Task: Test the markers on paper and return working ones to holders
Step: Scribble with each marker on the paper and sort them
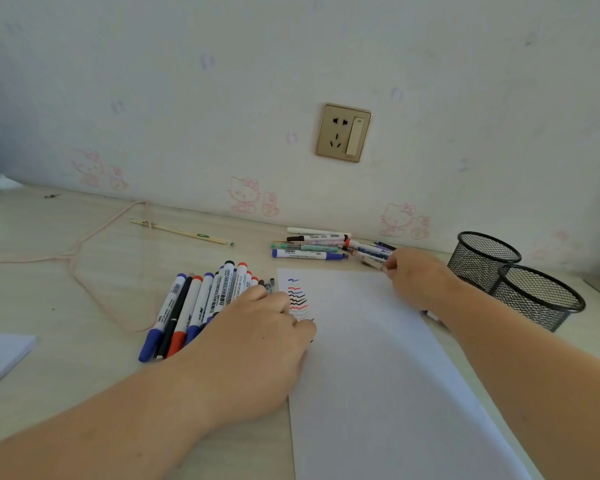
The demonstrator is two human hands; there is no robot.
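The left hand (257, 337) rests curled on the paper (378, 358), apparently gripping a marker, mostly hidden. The right hand (413, 275) pinches a marker (373, 261) at the far pile (319, 245). A near pile (201, 303) lies beside the left hand. Markers are light, rigid, smooth; grip mid-barrel. Holders (513, 282) stand beyond the right hand.

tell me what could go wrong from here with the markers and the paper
The right hand reaches into the far pile beside the mesh holders; a careless pull could scatter pens or nudge a holder. The left hand lies over the squiggles on the paper and might smear fresh ink.
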